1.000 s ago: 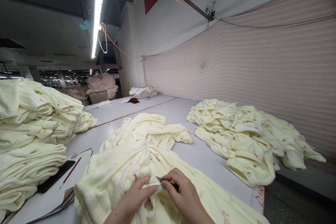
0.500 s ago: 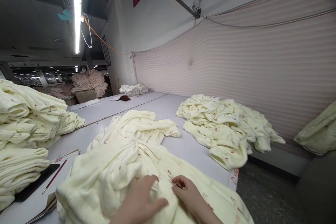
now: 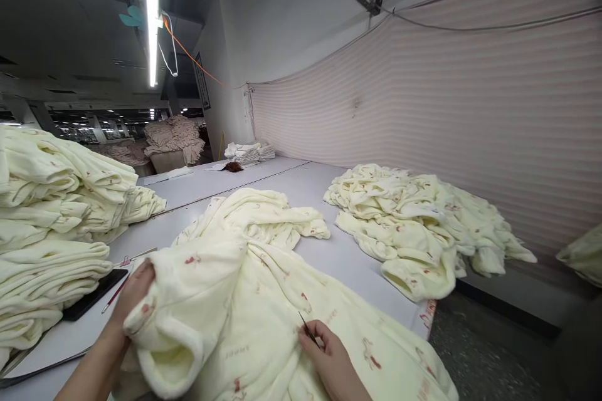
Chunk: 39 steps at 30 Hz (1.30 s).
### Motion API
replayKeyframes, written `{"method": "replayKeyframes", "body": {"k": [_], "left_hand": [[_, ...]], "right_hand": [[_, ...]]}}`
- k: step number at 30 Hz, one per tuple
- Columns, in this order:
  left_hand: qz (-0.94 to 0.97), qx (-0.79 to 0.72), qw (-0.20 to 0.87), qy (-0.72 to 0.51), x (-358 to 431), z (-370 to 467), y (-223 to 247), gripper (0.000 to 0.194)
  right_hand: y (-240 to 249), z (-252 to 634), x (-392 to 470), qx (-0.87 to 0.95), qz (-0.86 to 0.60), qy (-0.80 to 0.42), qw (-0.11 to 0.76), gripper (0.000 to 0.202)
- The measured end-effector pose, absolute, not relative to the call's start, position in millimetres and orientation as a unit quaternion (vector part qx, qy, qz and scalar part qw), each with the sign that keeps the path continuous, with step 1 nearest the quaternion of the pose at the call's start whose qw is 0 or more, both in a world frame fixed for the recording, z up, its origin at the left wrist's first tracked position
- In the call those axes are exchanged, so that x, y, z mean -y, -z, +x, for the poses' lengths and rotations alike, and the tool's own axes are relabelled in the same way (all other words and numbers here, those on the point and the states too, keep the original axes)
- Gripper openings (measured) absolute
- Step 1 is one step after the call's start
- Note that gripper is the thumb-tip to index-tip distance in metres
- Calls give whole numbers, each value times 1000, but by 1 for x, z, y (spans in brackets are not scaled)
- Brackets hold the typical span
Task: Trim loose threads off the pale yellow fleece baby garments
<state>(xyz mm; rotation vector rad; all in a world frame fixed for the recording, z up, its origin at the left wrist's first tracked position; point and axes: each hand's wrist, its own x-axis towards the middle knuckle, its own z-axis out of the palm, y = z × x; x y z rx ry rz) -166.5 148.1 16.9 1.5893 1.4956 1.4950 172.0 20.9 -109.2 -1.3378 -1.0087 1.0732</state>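
Observation:
A pale yellow fleece garment [image 3: 263, 301] with small reddish prints lies spread and bunched across the near table. My left hand [image 3: 136, 291] grips its edge at the left, fingers partly hidden behind the cloth, and an open tube-like end of the fabric hangs beside the wrist. Near the middle of the garment, my right hand [image 3: 322, 351] is closed around a small dark pointed tool [image 3: 307, 328], whose thin tip sticks up above the fingers.
Folded yellow fleece [image 3: 47, 200] is stacked at the left, beside a black flat object [image 3: 96, 294], a red pencil [image 3: 114, 294] and papers [image 3: 56, 348]. A loose yellow heap [image 3: 414, 219] lies at the right. White folded cloths [image 3: 247, 152] sit at the back.
My left hand has moved left from the garment's middle and now holds its edge, lifting and opening the cloth there. My right hand keeps the dark tool. The view has shifted slightly.

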Motion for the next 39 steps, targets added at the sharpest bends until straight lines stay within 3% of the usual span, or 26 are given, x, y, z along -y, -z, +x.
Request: {"method": "replayKeyframes", "body": {"k": [4,6,8,10,13,17,20,28,32,36,39], "left_hand": [[675,-537,142,-485,-147,-149,13,39],[761,-482,37,-432,-135,-129,29,43],[876,-354,-93,-314,-117,-110,44,56],[951,-226,-133,-166,-99,-93,56,59],[965,-254,25,-61,-78,-62,68,40],[845,-459,232,-145,-68,-22,67,31],[797,-518,226,-213,-70,-7,68,15],[765,-508,245,-312,-72,-21,88,23],[748,-496,275,-344,-75,-27,94,23],[744,-463,330,-350,-81,-36,98,26],[715,-469,390,-341,-82,-40,85,29]], "right_hand": [[122,170,-31,432,-599,-400,542,13],[122,174,-41,435,-609,-392,535,14],[118,175,-49,445,-605,-395,529,8],[112,173,-55,459,-586,-407,530,5],[103,163,-59,485,-540,-423,542,14],[96,152,-59,520,-512,-411,546,10],[92,154,-56,555,-514,-391,524,4],[63,171,-37,692,-554,-263,382,19],[64,162,-35,675,-590,-215,388,25],[78,157,-38,660,-602,-254,372,24],[82,155,-45,652,-614,-213,390,15]]}}
